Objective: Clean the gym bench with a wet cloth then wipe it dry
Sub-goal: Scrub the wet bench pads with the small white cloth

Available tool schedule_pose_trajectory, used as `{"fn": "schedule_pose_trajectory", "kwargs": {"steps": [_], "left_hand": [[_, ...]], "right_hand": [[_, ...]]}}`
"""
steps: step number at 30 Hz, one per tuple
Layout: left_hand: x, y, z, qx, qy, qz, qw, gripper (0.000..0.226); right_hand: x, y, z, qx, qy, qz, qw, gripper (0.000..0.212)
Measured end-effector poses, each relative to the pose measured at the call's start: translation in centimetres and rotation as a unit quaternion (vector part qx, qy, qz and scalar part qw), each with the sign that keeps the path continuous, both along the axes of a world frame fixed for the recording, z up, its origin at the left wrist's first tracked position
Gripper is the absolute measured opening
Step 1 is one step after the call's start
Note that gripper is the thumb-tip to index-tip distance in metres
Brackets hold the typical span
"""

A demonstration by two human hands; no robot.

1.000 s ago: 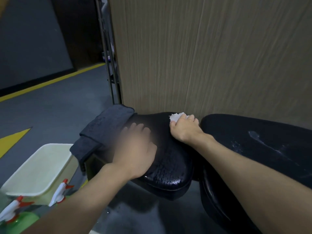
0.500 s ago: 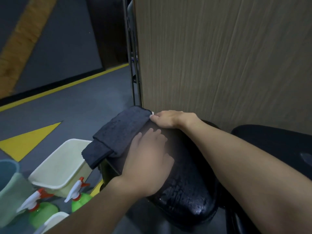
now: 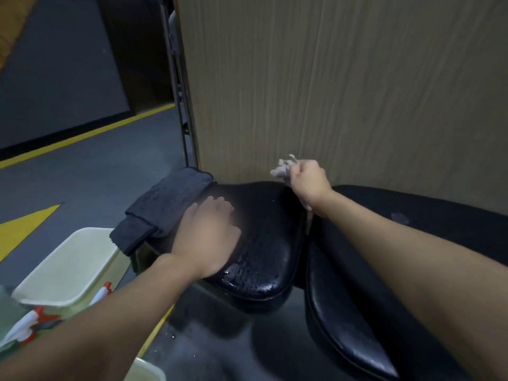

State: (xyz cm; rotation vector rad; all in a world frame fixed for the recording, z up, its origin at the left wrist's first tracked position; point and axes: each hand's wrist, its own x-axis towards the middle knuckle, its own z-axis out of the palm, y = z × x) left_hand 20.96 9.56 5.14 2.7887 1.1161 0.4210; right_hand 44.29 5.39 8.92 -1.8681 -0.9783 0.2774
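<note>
The right hand (image 3: 309,178) has come up off the seat pad (image 3: 264,243): half a second ago it was pressed low at the far edge of the pad, next to the dark towel (image 3: 165,206), and now it hangs in the air above the gap between the seat pad and the long back pad (image 3: 412,229), clenched around a small pale cloth (image 3: 283,167) whose ragged end sticks out past the knuckles. The left hand (image 3: 209,235) has stayed where it was, lying flat and open on the near-left part of the seat pad with its fingertips touching the edge of the dark towel; it grips nothing. That towel is folded and draped over the far-left end of the pad, beyond the left hand, and looks unused. The pad surface between the hands glistens, with beaded wet along its near rim, so the wet pass on this section seems done or nearly so. The lift probably marks a break between strokes, either toward the back pad under the right forearm or toward swapping for the towel. A cream tub (image 3: 66,268) sits on the floor below the left forearm.
</note>
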Motion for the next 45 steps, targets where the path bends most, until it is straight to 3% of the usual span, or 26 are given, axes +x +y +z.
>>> {"fn": "schedule_pose_trajectory", "kwargs": {"steps": [2,4,5,7,9,11,16,19,28,40,45], "left_hand": [[0.3,-0.2,0.8,-0.019,0.038,0.013,0.999,0.048],[1.3,-1.5,2.1,-0.044,0.056,-0.006,0.997,0.046],[2.2,-2.7,2.6,-0.058,0.045,-0.038,0.997,0.046],[4.3,-5.6,3.1,-0.094,0.02,-0.108,0.989,0.045],[5.8,-7.7,2.5,-0.102,0.012,-0.125,0.987,0.046],[6.3,-8.3,1.6,-0.064,0.038,-0.12,0.99,0.047],[6.2,-8.3,0.8,0.002,0.081,-0.128,0.988,0.053],[6.2,-8.3,0.7,0.012,0.075,-0.13,0.989,0.052],[6.1,-7.9,0.4,0.023,0.055,-0.132,0.99,0.052],[5.1,-8.4,1.0,-0.071,-0.026,-0.186,0.98,0.043],[4.6,-8.6,1.3,-0.093,-0.029,-0.212,0.972,0.043]], "right_hand": [[0.4,-2.4,1.8,0.109,0.217,-0.042,0.969,0.03],[0.7,-5.2,3.8,0.179,0.315,-0.053,0.93,0.028],[0.8,-6.6,4.4,0.183,0.27,-0.057,0.944,0.031],[0.5,-9.5,4.8,0.112,0.055,-0.03,0.992,0.039],[0.0,-11.9,3.5,-0.097,-0.121,0.065,0.986,0.046],[-0.6,-13.3,1.7,-0.277,-0.163,0.116,0.94,0.046],[-0.7,-12.3,-0.9,-0.329,-0.252,0.082,0.906,0.046],[1.4,-9.5,-1.9,-0.393,-0.259,0.057,0.881,0.055],[5.2,-4.9,-1.5,-0.441,-0.241,-0.009,0.865,0.06],[-8.8,-17.4,-2.2,-0.374,-0.312,0.058,0.872,0.054],[-13.6,-22.1,-1.5,-0.386,-0.349,0.091,0.849,0.055]]}}
